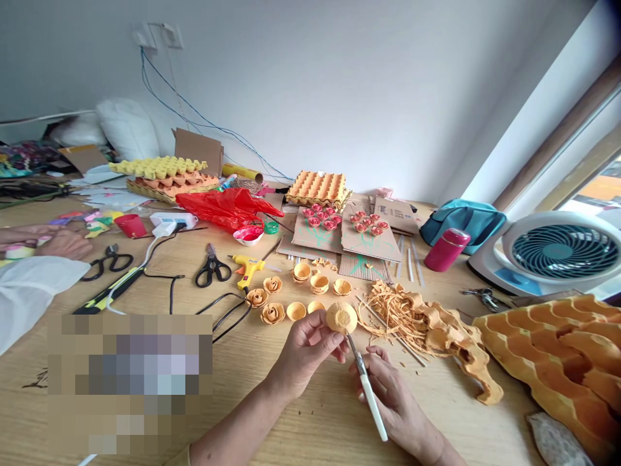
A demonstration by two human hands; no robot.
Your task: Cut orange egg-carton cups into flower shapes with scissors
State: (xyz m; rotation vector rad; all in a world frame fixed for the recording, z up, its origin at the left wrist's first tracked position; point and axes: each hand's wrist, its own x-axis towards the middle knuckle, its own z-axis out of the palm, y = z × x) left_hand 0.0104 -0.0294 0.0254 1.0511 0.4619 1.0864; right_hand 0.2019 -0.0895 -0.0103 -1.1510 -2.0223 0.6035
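Observation:
My left hand (310,346) pinches a pale orange egg-carton cup (341,317), its rough round base facing me. My right hand (395,398) is closed on a slim white-handled metal cutting tool (371,395). The tool's narrow metal end reaches the lower edge of the cup; I cannot tell whether it is a knife or scissors seen edge-on. Just beyond my left hand stand several loose cups (296,311) and rolled carton roses (272,314). Torn carton strips and scraps (388,304) lie in a heap beyond my right hand.
A yellow glue gun (246,270) and black scissors (212,268) lie left of the cups. Pink flowers sit on cardboard (371,243) behind. At right are an egg tray (548,343), pink bottle (447,250) and fan (557,249). Another person's hand (65,244) is at far left.

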